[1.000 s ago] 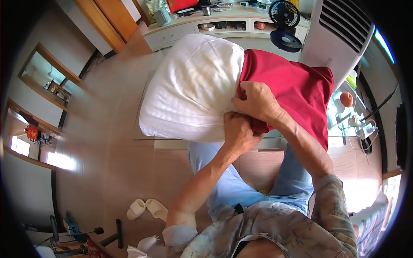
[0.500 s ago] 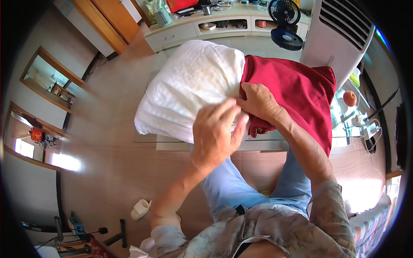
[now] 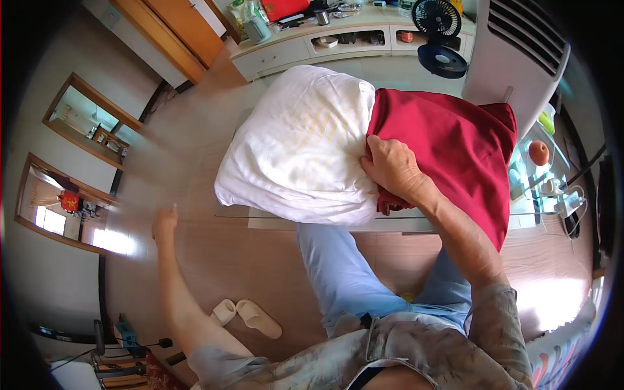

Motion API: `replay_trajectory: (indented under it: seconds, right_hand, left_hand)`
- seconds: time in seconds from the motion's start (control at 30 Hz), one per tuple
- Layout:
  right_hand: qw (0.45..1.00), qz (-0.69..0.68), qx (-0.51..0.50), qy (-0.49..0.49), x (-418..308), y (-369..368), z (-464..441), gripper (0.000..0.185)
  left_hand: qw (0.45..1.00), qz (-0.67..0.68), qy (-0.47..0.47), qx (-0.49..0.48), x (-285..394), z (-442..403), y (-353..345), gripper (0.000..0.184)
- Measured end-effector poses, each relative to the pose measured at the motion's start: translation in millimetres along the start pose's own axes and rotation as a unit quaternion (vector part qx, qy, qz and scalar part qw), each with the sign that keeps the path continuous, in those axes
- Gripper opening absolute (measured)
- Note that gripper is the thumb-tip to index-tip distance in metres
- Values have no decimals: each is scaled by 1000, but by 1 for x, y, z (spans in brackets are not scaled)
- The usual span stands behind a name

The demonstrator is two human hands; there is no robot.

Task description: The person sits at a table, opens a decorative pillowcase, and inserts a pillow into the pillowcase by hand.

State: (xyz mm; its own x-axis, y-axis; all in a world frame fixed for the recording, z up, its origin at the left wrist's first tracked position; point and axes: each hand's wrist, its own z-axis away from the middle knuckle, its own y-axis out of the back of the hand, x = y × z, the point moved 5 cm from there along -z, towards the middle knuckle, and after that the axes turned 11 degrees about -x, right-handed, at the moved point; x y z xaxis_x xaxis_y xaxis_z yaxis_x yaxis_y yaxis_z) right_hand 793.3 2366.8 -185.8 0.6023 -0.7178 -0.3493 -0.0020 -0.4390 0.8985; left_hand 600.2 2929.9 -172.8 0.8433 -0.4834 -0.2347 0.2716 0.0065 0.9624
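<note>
A white pillow (image 3: 299,143) lies on the low glass-topped table, its right part inside a red cover (image 3: 448,140). My right hand (image 3: 393,166) is closed on the open edge of the red cover, where it meets the pillow. Out to the left, away from the pillow, my left hand (image 3: 166,221) hangs over the floor; it is small and blurred, and how its fingers are set cannot be made out.
Behind the table is a low cabinet (image 3: 279,57) with various items on top. A black fan (image 3: 439,32) and a white upright unit (image 3: 510,62) are at the back right. Slippers (image 3: 257,318) lie on the floor. A glass side stand holds a round orange object (image 3: 538,153) and cables.
My left hand has let go of the cover edge and swung far out to the left. My right hand stays on the red cover's edge. The view has shifted slightly.
</note>
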Motion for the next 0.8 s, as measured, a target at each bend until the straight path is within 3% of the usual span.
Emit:
replay_trajectory:
  seconds: [0.07, 0.13, 0.2, 0.27, 0.33, 0.43, 0.53, 0.73, 0.8]
  right_hand:
    - [1000, -4, -15, -17, -5, 5, -1, 20]
    - [999, -10, -27, -28, -5, 6, -1, 19]
    - [1000, -5, -19, -14, -2, 3, -4, 19]
    - [1000, -5, -9, -5, 0, 3, -3, 21]
    - [999, -12, -29, -9, 1, 3, -3, 23]
    - [999, -28, -40, 4, 4, 3, -4, 26]
    - [998, -45, -50, 13, 4, 6, -5, 29]
    - [991, -55, -120, 24, -8, 15, 7, 35]
    - [977, -130, -167, 31, -9, 21, 12, 36]
  left_hand:
    - [999, 39, 16, -10, -8, 25, 1, 64]
    - [966, 148, -162, 137, 20, 52, 2, 52]
    - [831, 225, -397, 319, 86, 153, 31, 44]
    - [696, 164, -599, 359, 142, 232, 29, 47]
    - [578, 30, -728, 367, 188, 298, 17, 52]
    - [566, 78, -760, 311, 236, 331, 7, 60]
    - [559, 52, -734, 381, 269, 330, -2, 74]
    - [590, -11, -717, 370, 284, 334, -4, 72]
    - [591, -12, -711, 380, 292, 335, -8, 69]
